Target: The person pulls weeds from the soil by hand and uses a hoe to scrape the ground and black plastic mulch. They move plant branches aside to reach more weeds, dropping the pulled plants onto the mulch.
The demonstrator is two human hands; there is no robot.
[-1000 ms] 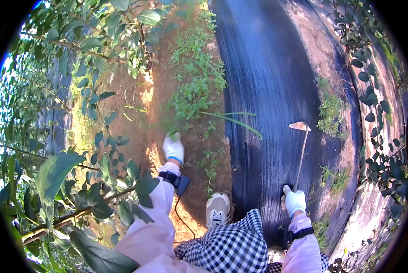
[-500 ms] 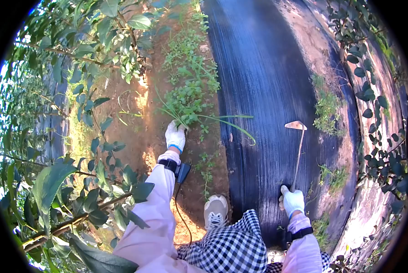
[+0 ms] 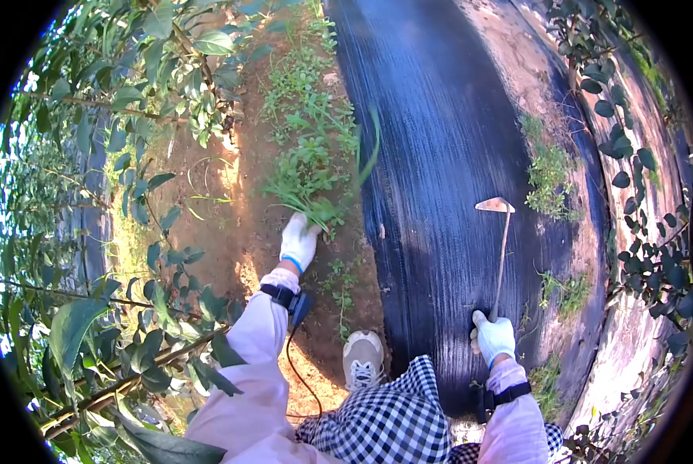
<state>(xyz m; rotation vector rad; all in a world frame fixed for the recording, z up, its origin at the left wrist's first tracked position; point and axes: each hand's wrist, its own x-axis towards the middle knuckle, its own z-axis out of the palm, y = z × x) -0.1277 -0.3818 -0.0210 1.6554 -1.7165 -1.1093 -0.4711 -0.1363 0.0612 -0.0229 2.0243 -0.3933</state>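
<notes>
My left hand, in a white glove with a blue cuff, is closed on a tuft of green weeds at the lower end of a weedy strip. Long grass blades stick out from the tuft, and one arcs up over the edge of the black plastic sheet. My right hand, also gloved in white, wraps round the thin handle of a hand hoe. Its flat triangular blade points away from me, over the sheet.
A leafy branch reaches in from the left, close to my left arm. More weeds grow along the sheet's right side. My shoe stands on the soil beside the sheet, and a cable hangs from my left wrist.
The long grass blades beside my left hand have swung from pointing right to pointing up. My left hand has shifted slightly downward; my right hand still holds the hoe in nearly the same place.
</notes>
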